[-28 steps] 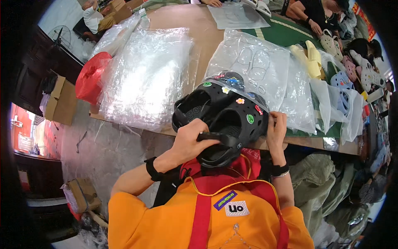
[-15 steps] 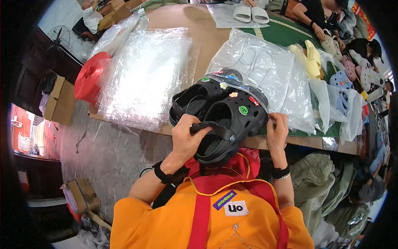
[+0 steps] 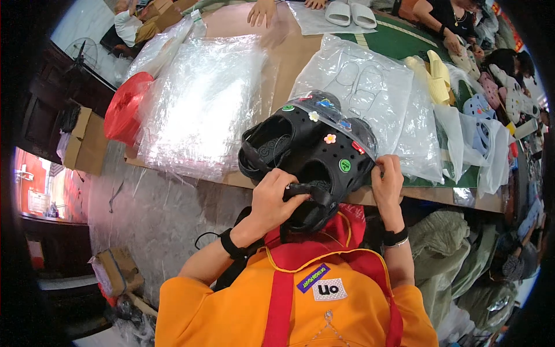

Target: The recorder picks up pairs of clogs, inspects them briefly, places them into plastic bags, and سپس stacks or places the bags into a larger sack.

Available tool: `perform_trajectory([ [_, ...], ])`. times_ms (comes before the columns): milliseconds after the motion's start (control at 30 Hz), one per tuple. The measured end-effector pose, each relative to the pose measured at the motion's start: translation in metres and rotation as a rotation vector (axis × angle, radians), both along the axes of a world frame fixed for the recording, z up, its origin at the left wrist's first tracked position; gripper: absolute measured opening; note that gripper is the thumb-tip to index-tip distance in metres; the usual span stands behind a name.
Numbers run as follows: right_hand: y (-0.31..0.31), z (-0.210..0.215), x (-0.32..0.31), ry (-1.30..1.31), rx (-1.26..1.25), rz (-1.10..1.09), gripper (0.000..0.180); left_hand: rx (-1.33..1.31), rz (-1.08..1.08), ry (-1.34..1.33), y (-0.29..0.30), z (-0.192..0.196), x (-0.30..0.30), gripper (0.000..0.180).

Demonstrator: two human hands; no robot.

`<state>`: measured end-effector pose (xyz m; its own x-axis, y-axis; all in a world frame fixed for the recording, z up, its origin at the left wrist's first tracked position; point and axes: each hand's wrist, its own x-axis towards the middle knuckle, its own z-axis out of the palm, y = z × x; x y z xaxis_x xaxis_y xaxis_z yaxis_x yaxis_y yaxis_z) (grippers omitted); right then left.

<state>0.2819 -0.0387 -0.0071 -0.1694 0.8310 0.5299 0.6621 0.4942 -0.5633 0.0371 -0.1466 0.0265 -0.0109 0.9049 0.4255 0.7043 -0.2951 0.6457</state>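
Partly inside a clear plastic bag, two charm-studded black clogs.

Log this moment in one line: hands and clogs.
left hand: gripping heel strap; right hand: pinching edge of clear plastic; black clogs: toes under clear plastic

Paired black clogs, perforated and dotted with flower, round green and red charms, sit at the tabletop's near edge, toes pointing away-right under clear plastic film.
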Motion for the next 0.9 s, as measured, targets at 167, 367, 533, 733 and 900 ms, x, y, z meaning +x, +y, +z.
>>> perform_trajectory([
  [167,-0.002,0.000,-0.003,0.001,0.052,-0.023,0.013,0.086,-0.046,-0.056,-0.002,0.001,0.002,0.060],
  [367,0.005,0.011,-0.010,-0.115,0.089,-0.126,0.008,0.165,-0.143,-0.004,-0.016,-0.016,-0.007,0.075],
  [533,0.002,0.004,-0.018,-0.182,0.168,-0.120,0.010,0.256,-0.312,0.495,-0.041,-0.021,-0.013,0.068],
  [733,0.003,-0.009,-0.009,-0.074,0.237,0.040,0.015,0.236,-0.241,0.580,-0.044,-0.024,-0.019,0.069],
  [900,0.002,0.012,-0.001,-0.111,0.102,0.194,0.015,0.278,-0.214,0.582,-0.031,-0.011,-0.029,0.076],
])
